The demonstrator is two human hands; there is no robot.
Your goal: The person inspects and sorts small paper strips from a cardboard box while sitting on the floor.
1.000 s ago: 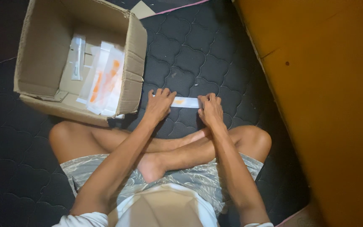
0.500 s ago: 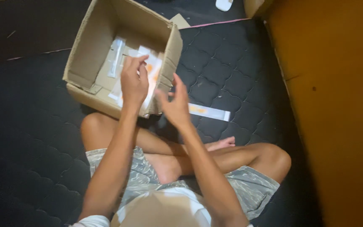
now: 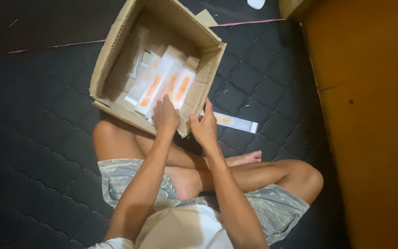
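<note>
Dark quilted mat [image 3: 38,138] underfoot, an orange-brown wooden panel [image 3: 374,124] standing along the right side, and a person sitting cross-legged in patterned shorts [image 3: 125,177]. In front of the knees sits the open cardboard box [image 3: 111,60], with a fan of flat white packets with orange centres [image 3: 166,87] lying inside it. The left hand [image 3: 166,115] is over the near wall of the box now, fingers curled loosely onto the lowest packets; whether it actually grips one, I cannot tell from here. Half a second ago that hand was higher up, deeper in the box; it has drawn back toward the near edge. The right hand [image 3: 204,127] is at the box's near right corner, fingers narrow and bent, touching the cardboard, no packet visible in it. Just beyond it, one long packet [image 3: 236,122] lies on the mat beside the box, the same strip both hands were pressing flat a second ago. So that one is set down, and both hands have moved to the box.
</note>
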